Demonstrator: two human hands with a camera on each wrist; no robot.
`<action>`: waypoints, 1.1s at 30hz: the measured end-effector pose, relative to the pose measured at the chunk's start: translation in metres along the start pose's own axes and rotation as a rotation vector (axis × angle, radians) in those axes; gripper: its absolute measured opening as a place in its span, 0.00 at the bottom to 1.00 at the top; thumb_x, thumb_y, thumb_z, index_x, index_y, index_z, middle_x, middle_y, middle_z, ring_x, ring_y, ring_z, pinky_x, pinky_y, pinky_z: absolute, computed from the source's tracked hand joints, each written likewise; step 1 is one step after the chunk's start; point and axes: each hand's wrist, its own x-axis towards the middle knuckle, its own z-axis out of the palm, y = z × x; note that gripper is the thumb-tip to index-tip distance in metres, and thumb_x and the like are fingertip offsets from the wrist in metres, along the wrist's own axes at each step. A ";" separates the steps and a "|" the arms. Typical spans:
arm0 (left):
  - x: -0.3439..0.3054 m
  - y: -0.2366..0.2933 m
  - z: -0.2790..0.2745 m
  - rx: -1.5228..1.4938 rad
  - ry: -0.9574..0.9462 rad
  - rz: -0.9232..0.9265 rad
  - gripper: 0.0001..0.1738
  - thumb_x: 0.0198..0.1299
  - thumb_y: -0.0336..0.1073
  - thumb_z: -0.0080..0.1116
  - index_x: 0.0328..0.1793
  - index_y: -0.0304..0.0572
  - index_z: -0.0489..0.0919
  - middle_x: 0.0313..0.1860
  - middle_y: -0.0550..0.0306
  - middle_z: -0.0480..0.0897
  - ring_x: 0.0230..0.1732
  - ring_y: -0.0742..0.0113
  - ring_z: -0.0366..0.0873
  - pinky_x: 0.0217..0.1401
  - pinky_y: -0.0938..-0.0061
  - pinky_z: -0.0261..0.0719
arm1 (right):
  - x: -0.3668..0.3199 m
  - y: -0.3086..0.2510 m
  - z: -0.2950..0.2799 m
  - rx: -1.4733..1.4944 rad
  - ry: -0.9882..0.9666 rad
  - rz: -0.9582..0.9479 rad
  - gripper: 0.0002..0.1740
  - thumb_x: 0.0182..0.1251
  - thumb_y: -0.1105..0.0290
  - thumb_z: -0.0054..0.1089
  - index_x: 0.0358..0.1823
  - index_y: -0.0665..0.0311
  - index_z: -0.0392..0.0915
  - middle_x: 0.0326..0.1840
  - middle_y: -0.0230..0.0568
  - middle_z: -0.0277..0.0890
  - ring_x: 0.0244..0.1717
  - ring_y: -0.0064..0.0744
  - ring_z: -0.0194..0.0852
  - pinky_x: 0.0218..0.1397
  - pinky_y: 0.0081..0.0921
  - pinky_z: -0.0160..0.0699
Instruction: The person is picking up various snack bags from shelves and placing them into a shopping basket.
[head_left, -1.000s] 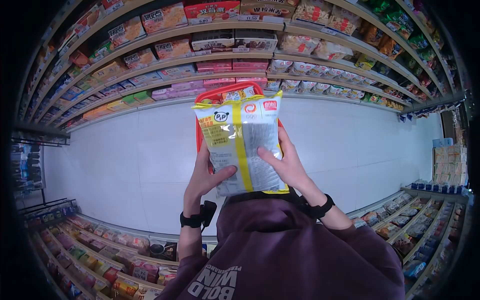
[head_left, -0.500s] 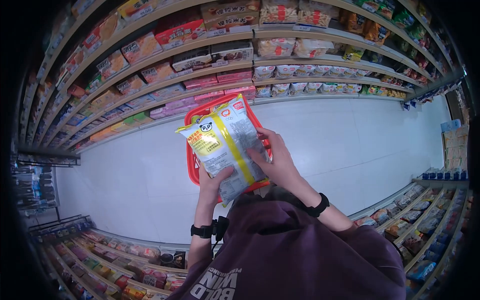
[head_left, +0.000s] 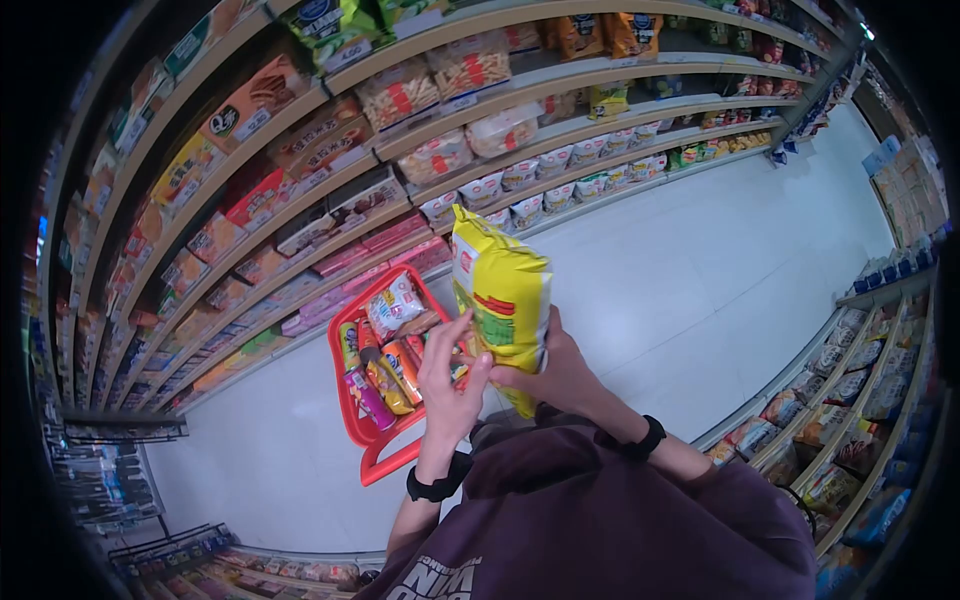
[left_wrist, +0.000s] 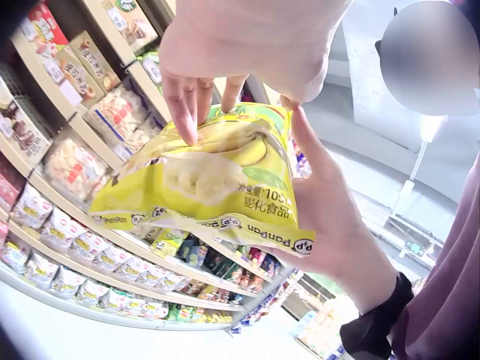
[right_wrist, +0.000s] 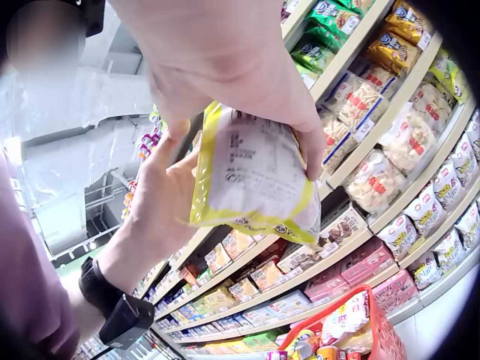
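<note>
A yellow bag of puffed snacks [head_left: 512, 300], with bananas printed on its front, stands upright and side-on before the person. The right hand [head_left: 565, 375] grips its lower part, thumb on one side and fingers round the other. The left hand [head_left: 450, 385] is at the bag's left side with fingers extended; in the left wrist view its fingertips [left_wrist: 191, 135] touch the yellow front. White printed back [right_wrist: 255, 169] of the bag shows in the right wrist view. Below and left of the hands, a red shopping basket [head_left: 342, 400] stands on the floor.
Inside the basket lie a white snack bag [head_left: 395, 305], a purple can [head_left: 370, 400] and several other packets. Long shelves [head_left: 330, 90] of boxed and bagged snacks curve along the far side. More low shelves [head_left: 830, 440] flank the right. Pale floor [head_left: 650, 280] lies between them.
The bag has turned from its printed back to its yellow front and moved right off the basket. The left hand has loosened its grip; the view has swung right, exposing the basket's contents.
</note>
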 end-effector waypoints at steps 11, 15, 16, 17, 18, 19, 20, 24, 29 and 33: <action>0.070 0.033 0.085 0.210 -0.022 0.254 0.26 0.50 0.35 0.72 0.57 0.40 0.78 0.55 0.52 0.79 0.55 0.59 0.78 0.52 0.72 0.76 | 0.014 0.018 -0.129 0.582 0.125 0.127 0.31 0.58 0.68 0.70 0.61 0.67 0.68 0.54 0.40 0.77 0.53 0.27 0.77 0.58 0.27 0.76; 0.092 0.023 0.081 -0.082 -0.273 -0.150 0.35 0.53 0.35 0.72 0.66 0.39 0.69 0.59 0.51 0.75 0.59 0.66 0.74 0.55 0.72 0.75 | 0.028 0.016 -0.152 0.658 0.009 0.174 0.30 0.58 0.70 0.68 0.62 0.68 0.68 0.54 0.39 0.77 0.53 0.27 0.77 0.59 0.27 0.75; 0.097 0.016 0.083 -0.264 -0.336 -0.160 0.36 0.56 0.31 0.69 0.69 0.37 0.65 0.60 0.51 0.74 0.60 0.67 0.73 0.59 0.70 0.75 | 0.031 0.015 -0.154 0.656 -0.011 0.170 0.31 0.58 0.69 0.68 0.63 0.68 0.68 0.56 0.39 0.77 0.54 0.27 0.76 0.60 0.27 0.75; 0.098 0.013 0.086 -0.376 -0.320 -0.204 0.35 0.55 0.33 0.70 0.68 0.37 0.66 0.60 0.51 0.75 0.59 0.66 0.74 0.60 0.69 0.75 | 0.034 0.012 -0.155 0.652 -0.026 0.167 0.32 0.58 0.69 0.68 0.64 0.68 0.67 0.57 0.39 0.76 0.55 0.27 0.76 0.61 0.27 0.74; 0.099 0.012 0.090 -0.490 -0.306 -0.247 0.35 0.55 0.34 0.71 0.67 0.36 0.67 0.59 0.50 0.76 0.59 0.66 0.75 0.60 0.68 0.75 | 0.036 0.010 -0.156 0.647 -0.037 0.163 0.33 0.58 0.69 0.68 0.65 0.68 0.66 0.58 0.39 0.76 0.57 0.27 0.75 0.62 0.28 0.74; 0.102 0.011 0.094 -0.607 -0.296 -0.291 0.35 0.54 0.35 0.72 0.66 0.36 0.68 0.59 0.50 0.77 0.58 0.66 0.77 0.61 0.67 0.75 | 0.040 0.010 -0.159 0.634 -0.064 0.143 0.34 0.58 0.68 0.68 0.65 0.67 0.65 0.59 0.40 0.75 0.58 0.28 0.74 0.63 0.28 0.73; 0.104 0.016 0.094 -0.701 -0.305 -0.383 0.35 0.53 0.31 0.72 0.66 0.35 0.67 0.59 0.50 0.78 0.61 0.65 0.75 0.64 0.67 0.73 | 0.042 0.012 -0.162 0.622 -0.089 0.126 0.35 0.58 0.68 0.68 0.66 0.67 0.64 0.60 0.40 0.74 0.59 0.28 0.73 0.64 0.28 0.72; 0.121 -0.005 0.107 -0.745 -0.491 -0.582 0.39 0.50 0.27 0.72 0.68 0.35 0.67 0.61 0.52 0.77 0.62 0.64 0.75 0.65 0.69 0.72 | 0.053 0.013 -0.173 0.519 -0.115 0.163 0.42 0.57 0.67 0.73 0.70 0.64 0.59 0.63 0.40 0.72 0.63 0.29 0.69 0.68 0.31 0.68; 0.169 -0.007 0.137 -0.676 -0.525 -0.530 0.39 0.47 0.28 0.75 0.67 0.35 0.68 0.58 0.53 0.79 0.59 0.65 0.77 0.63 0.69 0.74 | 0.084 0.009 -0.203 0.410 -0.041 0.159 0.44 0.57 0.65 0.74 0.71 0.64 0.57 0.64 0.40 0.70 0.65 0.29 0.68 0.69 0.31 0.66; 0.222 -0.029 0.163 -0.579 -0.572 -0.435 0.40 0.46 0.29 0.76 0.66 0.34 0.68 0.56 0.53 0.80 0.55 0.66 0.79 0.60 0.70 0.77 | 0.122 0.023 -0.227 0.331 0.060 0.106 0.45 0.59 0.62 0.73 0.72 0.65 0.55 0.64 0.41 0.69 0.65 0.29 0.67 0.69 0.31 0.66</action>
